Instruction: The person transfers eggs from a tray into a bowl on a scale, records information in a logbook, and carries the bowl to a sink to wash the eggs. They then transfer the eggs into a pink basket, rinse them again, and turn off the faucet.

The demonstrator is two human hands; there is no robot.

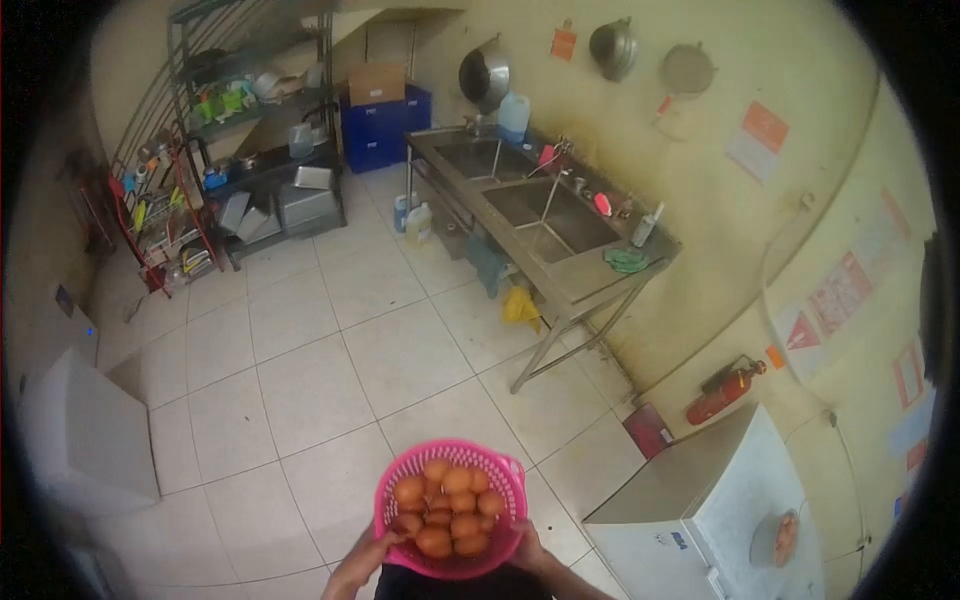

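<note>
A pink plastic basket (511,482) with perforated sides is held low in front of my body. Several brown eggs (464,526) are piled inside it. My left hand (368,556) grips the basket's lower left side, fingers closed at the rim. On the opposite side my right hand (529,549) is closed around the lower right edge. The undersides of both hands and the bottom of the basket are hidden.
A steel double sink (555,215) stands along the right wall. Closer, at lower right, is a white chest or fridge (700,530) bearing a small bowl (768,540), near a fire extinguisher (725,392). Metal shelving (255,125) and blue crates (385,130) stand at the back; a white appliance (85,430) is left.
</note>
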